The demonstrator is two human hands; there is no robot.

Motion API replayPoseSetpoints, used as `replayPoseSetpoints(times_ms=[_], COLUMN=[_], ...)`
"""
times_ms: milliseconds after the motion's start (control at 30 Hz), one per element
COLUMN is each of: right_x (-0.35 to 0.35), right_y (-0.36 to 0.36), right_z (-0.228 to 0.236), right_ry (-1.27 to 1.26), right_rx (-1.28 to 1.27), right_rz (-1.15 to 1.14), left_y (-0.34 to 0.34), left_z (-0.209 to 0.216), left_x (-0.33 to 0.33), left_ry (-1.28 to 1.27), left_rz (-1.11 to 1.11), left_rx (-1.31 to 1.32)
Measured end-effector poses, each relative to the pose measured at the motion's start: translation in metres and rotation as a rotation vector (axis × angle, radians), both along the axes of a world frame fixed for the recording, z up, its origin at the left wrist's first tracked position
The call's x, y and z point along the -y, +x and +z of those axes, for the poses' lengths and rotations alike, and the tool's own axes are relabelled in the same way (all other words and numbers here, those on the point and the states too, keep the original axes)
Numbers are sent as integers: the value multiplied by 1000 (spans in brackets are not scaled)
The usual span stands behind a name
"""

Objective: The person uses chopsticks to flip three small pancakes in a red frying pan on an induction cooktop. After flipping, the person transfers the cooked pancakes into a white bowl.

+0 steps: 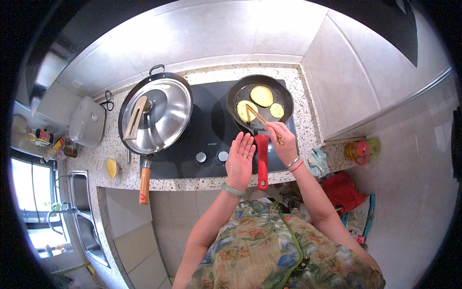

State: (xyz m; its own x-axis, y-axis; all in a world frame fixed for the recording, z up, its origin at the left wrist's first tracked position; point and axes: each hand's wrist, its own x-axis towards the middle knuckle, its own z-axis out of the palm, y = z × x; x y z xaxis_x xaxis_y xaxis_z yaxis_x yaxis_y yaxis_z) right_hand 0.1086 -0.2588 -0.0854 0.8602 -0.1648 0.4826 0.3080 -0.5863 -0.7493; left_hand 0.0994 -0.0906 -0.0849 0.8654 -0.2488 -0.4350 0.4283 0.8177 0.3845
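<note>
A black frying pan [262, 81] with a red handle [262, 159] sits on the right side of the dark cooktop [208, 115]. Inside it lie three yellow pancakes: a large one [262, 96] at the back, a smaller one [276, 111] at the right, and one [243, 111] at the left. My right hand [283, 141] grips wooden chopsticks [260, 117], whose tips touch the left pancake. My left hand [240, 160] is open, palm up and holding nothing, just left of the red handle.
A wok with a shiny lid [166, 115] and wooden handle [145, 185] stands on the left of the cooktop. Left of it are a rice cooker [87, 122], a bowl of yellow food [111, 168] and a sink [89, 236]. A pale blue cloth [317, 161] lies at the right counter edge.
</note>
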Motion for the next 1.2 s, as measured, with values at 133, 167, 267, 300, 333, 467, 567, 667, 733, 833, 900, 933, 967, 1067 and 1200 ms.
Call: replayPoseSetpoints(times_ms=[133, 167, 267, 300, 333, 467, 567, 667, 733, 833, 900, 933, 967, 1067, 1200], right_x=[-1, -1, -1, 0, 0, 3, 3, 0, -1, 0, 0, 0, 0, 2, 0], right_y=[-2, -3, -4, -7, -10, -21, -24, -26, -25, -29, -32, -34, -35, -36, -35], right_z=[-7, -7, 3, 6, 9, 10, 3, 1, 3, 10, 12, 13, 11, 6, 8], right_ry=[-72, -48, 4, 8, 11, -19, -33, 2, 15, 0, -1, -2, -10, -21, 7], right_rx=[19, 21, 24, 20, 15, -25, -7, -14, -13, 51, 11, -9, -15, -27, -25], right_rz=[8, 4, -2, 4, 9, 23, 12, 5, 7, 2, 11, 14, 20, 34, 20], left_y=[0, -1, 0, 0, 0, 1, 1, 0, 0, 0, -1, -1, -1, -1, 0], left_z=[1, 1, 3, 3, 3, 1, 1, 0, 1, 3, 2, 2, 1, -1, 1], left_x=[-2, -2, -2, -2, -2, 1, 3, 4, 3, 3, 2, 2, 2, 3, 4], left_ry=[15, 15, 16, 14, 13, 23, 16, 11, 15, 26, 32, 34, 31, 28, 34], left_rz=[3, 2, -2, -3, -4, -19, -28, -32, -26, -26, -21, -20, -19, -16, -10], left_rx=[-11, -13, -12, -12, -12, -7, -7, -6, -2, -4, 0, 1, -2, -7, -12])
